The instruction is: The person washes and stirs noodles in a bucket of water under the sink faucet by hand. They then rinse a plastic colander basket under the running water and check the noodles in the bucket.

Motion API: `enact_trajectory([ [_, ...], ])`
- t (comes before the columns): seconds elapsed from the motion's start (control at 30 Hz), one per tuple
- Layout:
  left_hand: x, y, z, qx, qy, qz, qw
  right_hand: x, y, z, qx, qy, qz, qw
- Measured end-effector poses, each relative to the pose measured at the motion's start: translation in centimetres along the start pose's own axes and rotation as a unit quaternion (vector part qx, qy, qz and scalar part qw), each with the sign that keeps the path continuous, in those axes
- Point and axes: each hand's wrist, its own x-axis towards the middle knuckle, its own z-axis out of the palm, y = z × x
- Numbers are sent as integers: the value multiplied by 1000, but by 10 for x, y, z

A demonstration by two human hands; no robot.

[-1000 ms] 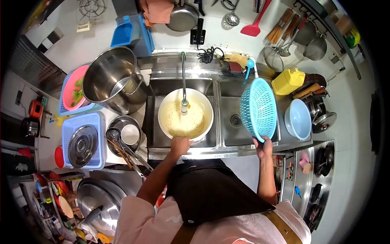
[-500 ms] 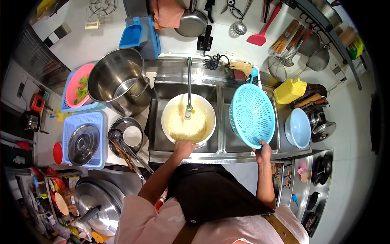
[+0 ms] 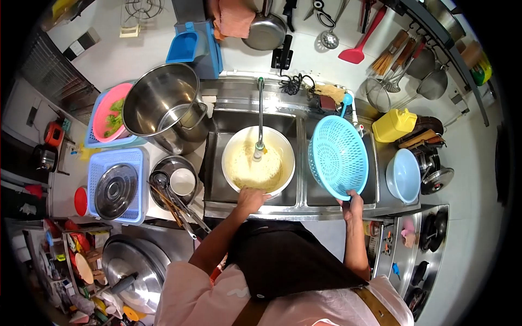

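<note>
A white bowl (image 3: 290, 167) with pale, grainy contents stands in the left sink basin, beneath the faucet (image 3: 260, 108). My left hand (image 3: 252, 200) grips its near rim, fingers bent over the edge. Over the right basin, my right hand (image 3: 353, 203) holds a light blue colander (image 3: 338, 155) by its lower rim, the fingers partly hidden under it. The colander is tilted, its inside facing me, and nothing shows in it.
Left of the sink stand a large steel pot (image 3: 163, 106), a steel bowl (image 3: 163, 163) with utensils, and a blue basket (image 3: 142, 185) with a lid. On the right are a yellow jug (image 3: 392, 126) and a blue basin (image 3: 403, 176).
The colander has turned so that more of its inside faces me, and has shifted lower over the right basin. My left hand has stayed at the bowl's rim. The view has shifted slightly.
</note>
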Motion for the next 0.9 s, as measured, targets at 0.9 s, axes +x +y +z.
enact_trajectory([
  [0.9, 8, -14, 31, 7, 3, -3, 1000, 16, -2, 7, -1, -21, 12, 1000],
])
